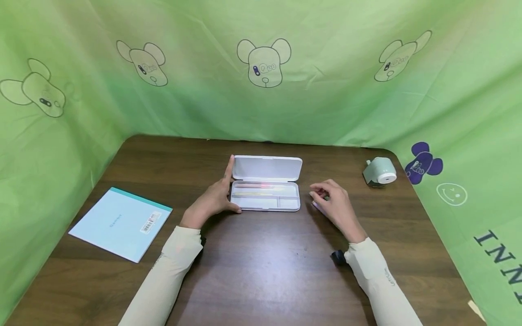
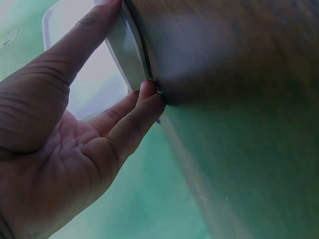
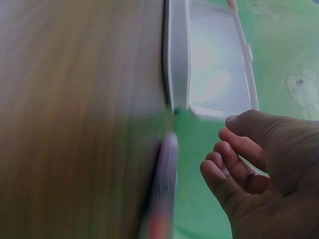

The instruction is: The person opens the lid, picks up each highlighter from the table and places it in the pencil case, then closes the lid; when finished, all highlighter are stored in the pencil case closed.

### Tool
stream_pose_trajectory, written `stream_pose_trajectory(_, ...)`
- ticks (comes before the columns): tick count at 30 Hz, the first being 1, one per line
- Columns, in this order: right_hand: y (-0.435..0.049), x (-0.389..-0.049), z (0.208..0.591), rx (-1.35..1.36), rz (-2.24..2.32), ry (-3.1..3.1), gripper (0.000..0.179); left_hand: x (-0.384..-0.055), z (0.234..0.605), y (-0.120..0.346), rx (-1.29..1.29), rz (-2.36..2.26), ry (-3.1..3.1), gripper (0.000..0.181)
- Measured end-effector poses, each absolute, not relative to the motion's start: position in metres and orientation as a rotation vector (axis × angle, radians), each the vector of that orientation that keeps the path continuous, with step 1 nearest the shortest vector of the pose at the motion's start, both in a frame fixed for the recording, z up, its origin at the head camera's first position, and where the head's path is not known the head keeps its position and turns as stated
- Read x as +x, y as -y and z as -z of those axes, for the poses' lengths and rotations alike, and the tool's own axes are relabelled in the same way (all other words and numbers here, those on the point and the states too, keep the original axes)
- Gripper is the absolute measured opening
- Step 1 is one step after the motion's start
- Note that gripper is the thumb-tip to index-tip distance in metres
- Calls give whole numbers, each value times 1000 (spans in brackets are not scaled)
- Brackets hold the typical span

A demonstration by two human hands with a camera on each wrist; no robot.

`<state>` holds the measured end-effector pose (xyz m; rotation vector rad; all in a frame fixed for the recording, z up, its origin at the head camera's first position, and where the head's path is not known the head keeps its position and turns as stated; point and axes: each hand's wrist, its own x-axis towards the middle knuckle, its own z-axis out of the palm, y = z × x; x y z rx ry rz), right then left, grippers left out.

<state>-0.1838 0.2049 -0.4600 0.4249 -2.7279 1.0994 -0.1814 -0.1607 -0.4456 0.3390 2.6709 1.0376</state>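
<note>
A pencil case [image 1: 288, 203] lies open on the brown table [image 1: 253, 258], a little above the middle of the head view. It is a shallow, pale whitish rectangle with rounded corners; its lid [image 1: 267, 168] stands tipped back along the far edge, plain and smooth inside. The tray is split into compartments: a long one across the top, and below it a longer space at left and a small one at right. A slim pink-red pen [image 1: 257, 185] lies along the top compartment, and a thin yellowish stick [image 1: 253, 194] runs parallel just below it.

The left hand [image 1: 210, 199] holds the case at its left end — thumb at the lower left corner, fingers stretched up toward the lid's corner. The right hand [image 1: 336, 206], right of the case and apart from it, has its fingers loosely curled round nothing. Near that hand, at the bottom of the right wrist view, a blurred purplish pen [image 3: 164, 174] with a reddish part lies on the table.

A pale blue notebook [image 1: 122, 222] with a teal spine and a barcode label lies at left; a grey-green sharpener [image 1: 377, 172] stands at upper right — both well apart from the case.
</note>
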Motion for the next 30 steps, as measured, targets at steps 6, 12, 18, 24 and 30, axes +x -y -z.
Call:
stream_pose_trajectory(6, -235, -174, 458, 361, -1075, 2691, 19, -192, 463, 167, 369, -1025, -2711, 164)
stream_pose_trajectory(12, -262, -163, 457, 307, -1059, 2675, 19, -194, 467, 169, 348, -1006, -2713, 165)
stream_pose_trajectory(18, -284, -156, 458, 278, -1038, 2668, 18, -184, 454, 165, 352, -1010, -2698, 159)
stream_pose_trajectory(24, -297, -149, 459, 273, -1028, 2746, 17, -188, 458, 165, 361, -1035, -2682, 160)
stream_pose_trajectory(30, -303, -147, 461, 257, -1077, 2827, 14, -209, 497, 175, 399, -1034, -2709, 169)
